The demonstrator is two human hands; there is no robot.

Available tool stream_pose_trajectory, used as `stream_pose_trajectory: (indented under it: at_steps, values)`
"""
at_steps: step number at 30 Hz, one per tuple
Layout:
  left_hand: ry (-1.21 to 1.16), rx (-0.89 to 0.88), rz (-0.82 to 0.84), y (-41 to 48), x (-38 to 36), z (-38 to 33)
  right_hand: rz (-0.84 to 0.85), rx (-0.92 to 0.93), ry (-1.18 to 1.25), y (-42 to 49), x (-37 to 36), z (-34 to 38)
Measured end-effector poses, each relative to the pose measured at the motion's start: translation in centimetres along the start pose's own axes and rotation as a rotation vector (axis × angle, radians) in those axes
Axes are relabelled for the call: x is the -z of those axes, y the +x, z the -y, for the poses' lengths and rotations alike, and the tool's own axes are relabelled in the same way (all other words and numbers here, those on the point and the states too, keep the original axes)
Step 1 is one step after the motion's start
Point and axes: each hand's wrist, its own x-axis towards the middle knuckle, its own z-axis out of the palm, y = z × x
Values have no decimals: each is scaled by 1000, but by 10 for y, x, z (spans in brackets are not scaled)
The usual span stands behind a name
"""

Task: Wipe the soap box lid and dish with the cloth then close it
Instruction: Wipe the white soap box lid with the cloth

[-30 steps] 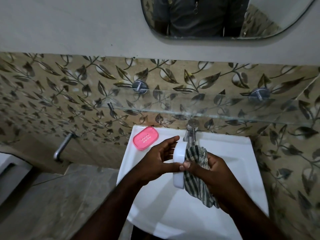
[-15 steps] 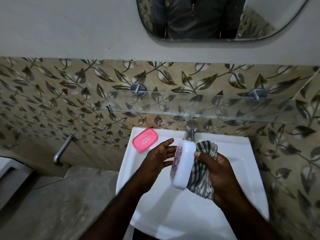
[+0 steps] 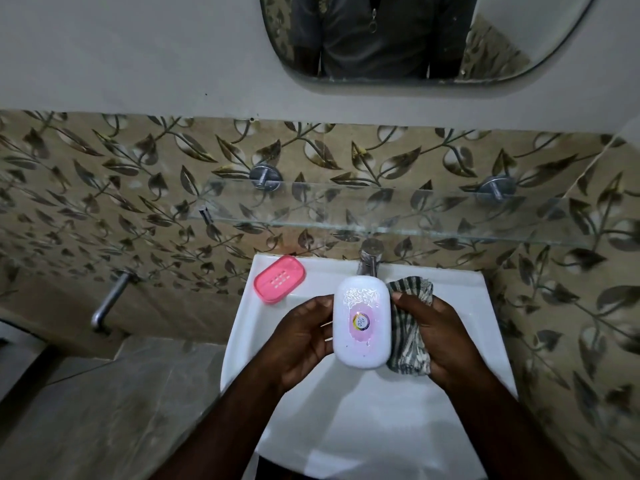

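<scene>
The white soap box lid faces me flat above the basin, its pink label and round logo showing. My left hand grips its left edge with the fingers behind it. My right hand holds the striped grey-green cloth bunched against the lid's right edge, thumb touching the lid. The pink soap dish with drain slots lies on the basin's back-left corner, apart from both hands.
The white wash basin lies below my hands, and its steel tap stands just behind the lid. A glass shelf juts from the leaf-patterned tiles above. A wall tap sticks out at left. A mirror hangs above.
The lid has turned from edge-on to face up toward me. The cloth has slid from the lid's face to its right edge.
</scene>
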Motion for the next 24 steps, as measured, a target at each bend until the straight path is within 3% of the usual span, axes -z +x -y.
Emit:
stream_pose_trajectory:
  at_steps: [7,12,18,24]
  values:
    - [-205,-58,123,-5,1,11,66,-80,25,-6,-6,-5]
    - [-191,-110,145,-11,4,10,-21,-73,8,2,10,1]
    - [-18,-141,171,-16,10,-4,18,138,-141,-12,12,17]
    - [163,-186,120,-14,11,-8,32,519,-441,-35,-7,35]
